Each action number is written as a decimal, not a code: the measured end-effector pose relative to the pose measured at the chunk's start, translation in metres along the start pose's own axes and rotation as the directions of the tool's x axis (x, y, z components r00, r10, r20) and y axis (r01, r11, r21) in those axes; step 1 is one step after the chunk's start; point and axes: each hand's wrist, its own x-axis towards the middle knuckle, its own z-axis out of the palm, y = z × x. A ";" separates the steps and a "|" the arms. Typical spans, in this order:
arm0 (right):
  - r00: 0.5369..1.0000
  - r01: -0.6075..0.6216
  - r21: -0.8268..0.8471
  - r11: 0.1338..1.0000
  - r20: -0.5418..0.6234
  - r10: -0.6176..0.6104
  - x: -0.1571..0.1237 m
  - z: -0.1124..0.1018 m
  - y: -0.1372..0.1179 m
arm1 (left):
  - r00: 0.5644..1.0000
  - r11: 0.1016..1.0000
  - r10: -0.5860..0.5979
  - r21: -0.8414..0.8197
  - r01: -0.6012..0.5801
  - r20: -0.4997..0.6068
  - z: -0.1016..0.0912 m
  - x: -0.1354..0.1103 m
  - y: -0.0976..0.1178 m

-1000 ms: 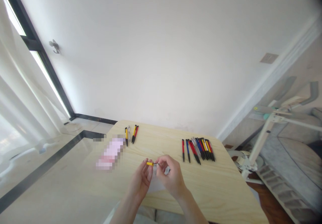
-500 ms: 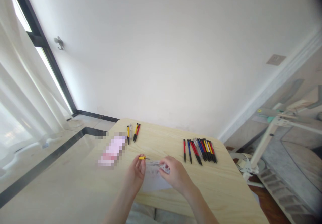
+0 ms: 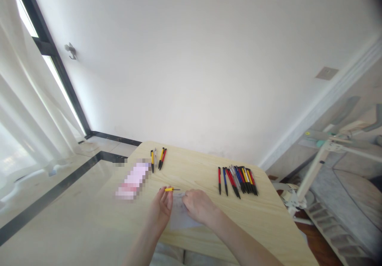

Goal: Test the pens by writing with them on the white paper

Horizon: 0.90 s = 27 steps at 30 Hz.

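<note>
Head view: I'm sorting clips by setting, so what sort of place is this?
Probably a living room in a home: a sheer white curtain hangs at the left, and what looks like a grey sofa stands right of the wood-grain table.

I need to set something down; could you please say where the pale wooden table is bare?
The pale wooden table is bare between four slim pens at left and the multicoloured pen cluster at right, and nearer than that cluster, right of the right hand. Crowded spots: that cluster, and the white sheet beside the left hand.
</note>
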 end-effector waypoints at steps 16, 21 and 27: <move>0.743 0.224 0.949 0.220 -0.312 0.591 -0.017 0.015 0.004 | 1.000 0.999 -0.026 0.033 0.026 -0.005 0.002 -0.007 -0.011; 0.646 0.385 0.923 0.003 -0.272 0.714 -0.017 0.011 -0.003 | 0.999 0.996 -0.051 0.072 0.050 0.007 0.004 -0.007 -0.021; 0.641 0.394 0.919 0.028 -0.297 0.708 -0.019 0.007 -0.002 | 0.999 0.997 -0.051 0.066 0.051 -0.001 0.004 -0.007 -0.019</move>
